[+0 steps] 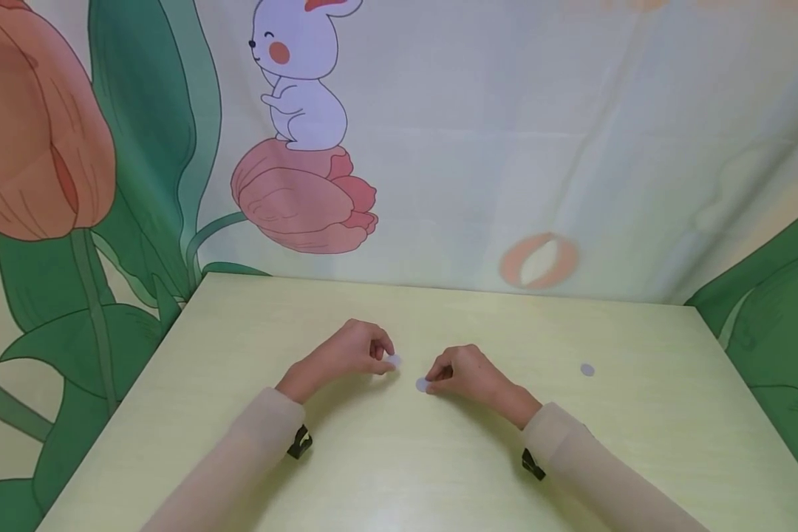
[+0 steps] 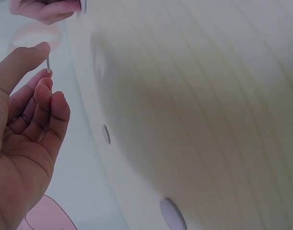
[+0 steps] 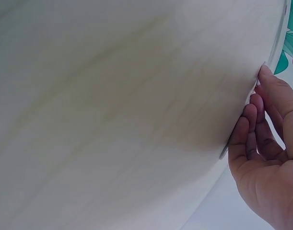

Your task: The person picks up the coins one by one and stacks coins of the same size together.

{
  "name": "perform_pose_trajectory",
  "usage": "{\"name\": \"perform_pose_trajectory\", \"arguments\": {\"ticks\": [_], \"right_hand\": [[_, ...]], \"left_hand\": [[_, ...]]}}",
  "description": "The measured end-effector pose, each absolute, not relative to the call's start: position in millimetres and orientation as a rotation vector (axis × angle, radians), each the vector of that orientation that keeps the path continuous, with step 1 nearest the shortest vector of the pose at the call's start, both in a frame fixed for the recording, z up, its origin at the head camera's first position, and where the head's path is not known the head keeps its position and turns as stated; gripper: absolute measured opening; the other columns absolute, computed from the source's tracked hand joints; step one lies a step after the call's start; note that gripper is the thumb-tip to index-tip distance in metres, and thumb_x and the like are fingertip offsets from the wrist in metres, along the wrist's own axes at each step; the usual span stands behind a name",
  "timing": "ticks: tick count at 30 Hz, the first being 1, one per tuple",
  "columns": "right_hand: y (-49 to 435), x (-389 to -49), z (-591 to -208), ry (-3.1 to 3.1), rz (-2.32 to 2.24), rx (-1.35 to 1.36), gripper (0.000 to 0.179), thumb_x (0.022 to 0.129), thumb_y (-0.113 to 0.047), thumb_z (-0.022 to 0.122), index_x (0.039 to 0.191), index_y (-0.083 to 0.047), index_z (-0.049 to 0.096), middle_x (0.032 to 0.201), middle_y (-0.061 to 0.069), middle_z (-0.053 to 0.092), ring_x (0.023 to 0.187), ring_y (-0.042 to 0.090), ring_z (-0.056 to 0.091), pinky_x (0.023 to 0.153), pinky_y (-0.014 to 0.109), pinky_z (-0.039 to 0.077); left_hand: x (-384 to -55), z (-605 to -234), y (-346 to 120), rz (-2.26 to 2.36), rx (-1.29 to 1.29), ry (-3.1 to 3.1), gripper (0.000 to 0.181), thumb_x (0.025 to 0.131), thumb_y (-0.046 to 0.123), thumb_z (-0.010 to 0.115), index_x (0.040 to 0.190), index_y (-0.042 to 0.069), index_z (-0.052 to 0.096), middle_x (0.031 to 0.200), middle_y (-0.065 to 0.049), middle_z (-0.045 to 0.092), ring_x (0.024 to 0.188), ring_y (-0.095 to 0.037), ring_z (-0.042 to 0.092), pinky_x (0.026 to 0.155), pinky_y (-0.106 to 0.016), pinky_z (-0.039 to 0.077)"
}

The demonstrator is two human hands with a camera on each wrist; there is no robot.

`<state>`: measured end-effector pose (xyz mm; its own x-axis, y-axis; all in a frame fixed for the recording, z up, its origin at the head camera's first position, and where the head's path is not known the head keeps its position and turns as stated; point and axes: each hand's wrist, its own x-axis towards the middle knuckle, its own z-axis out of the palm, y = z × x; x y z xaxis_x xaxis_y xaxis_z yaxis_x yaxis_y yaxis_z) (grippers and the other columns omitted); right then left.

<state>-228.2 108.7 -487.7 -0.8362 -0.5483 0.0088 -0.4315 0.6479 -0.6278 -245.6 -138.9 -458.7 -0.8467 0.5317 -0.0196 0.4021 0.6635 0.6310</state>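
Note:
My left hand (image 1: 354, 350) pinches a small pale flat disc (image 1: 394, 360) between thumb and forefinger. In the left wrist view that disc (image 2: 48, 63) is seen edge-on, held off the table. My right hand (image 1: 472, 375) faces it a short gap away, with thumb and forefinger on a second pale disc (image 1: 422, 385) low over the tabletop. The right wrist view shows this hand (image 3: 271, 139) close to the surface, its disc only a thin edge at the fingertips.
A loose pale disc (image 1: 587, 369) lies right of my right hand on the light wood-grain table (image 1: 386, 473). Two more discs lie on the table in the left wrist view, a farther one (image 2: 106, 134) and a nearer one (image 2: 172, 214). Behind hangs a printed cloth (image 1: 439, 148).

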Motion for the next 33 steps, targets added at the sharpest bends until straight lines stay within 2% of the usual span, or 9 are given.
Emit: {"name": "perform_pose_trajectory", "arguments": {"ticks": [9, 16, 25, 33], "right_hand": [[109.3, -229.0, -487.9, 2.693, -0.935, -0.842, 0.011, 0.078, -0.025, 0.078, 0.083, -0.016, 0.076, 0.074, -0.013, 0.064, 0.070, 0.005, 0.057, 0.063, 0.021, 0.048], [109.3, -230.9, -491.5, 2.680, -0.955, -0.863, 0.010, 0.077, -0.021, 0.079, 0.084, -0.015, 0.076, 0.078, -0.011, 0.066, 0.071, 0.003, 0.059, 0.064, 0.021, 0.049], [110.4, -231.8, -494.0, 2.679, -0.965, -0.853, 0.009, 0.076, -0.018, 0.080, 0.084, -0.015, 0.076, 0.077, -0.010, 0.067, 0.069, 0.003, 0.059, 0.062, 0.020, 0.050], [109.9, -231.4, -493.2, 2.684, -0.948, -0.868, 0.010, 0.077, -0.019, 0.079, 0.085, -0.015, 0.076, 0.077, -0.011, 0.066, 0.069, 0.003, 0.059, 0.062, 0.020, 0.049]], "left_hand": [[-242.5, -460.9, -124.8, 0.981, 0.821, 2.635, 0.020, 0.075, 0.024, 0.080, 0.087, 0.010, 0.070, 0.067, 0.003, 0.058, 0.060, -0.009, 0.052, 0.057, -0.023, 0.044], [-244.0, -478.5, -117.6, 0.942, 0.823, 2.608, 0.019, 0.075, 0.024, 0.080, 0.083, 0.011, 0.071, 0.065, 0.006, 0.059, 0.058, -0.006, 0.051, 0.057, -0.022, 0.044], [-242.9, -483.5, -103.0, 0.875, 0.847, 2.577, 0.016, 0.075, 0.023, 0.080, 0.081, 0.011, 0.070, 0.063, 0.006, 0.056, 0.058, -0.005, 0.047, 0.059, -0.021, 0.042], [-241.6, -486.5, -97.2, 0.868, 0.858, 2.562, 0.018, 0.077, 0.023, 0.079, 0.085, 0.010, 0.071, 0.063, 0.005, 0.054, 0.058, -0.006, 0.046, 0.058, -0.021, 0.040]]}}
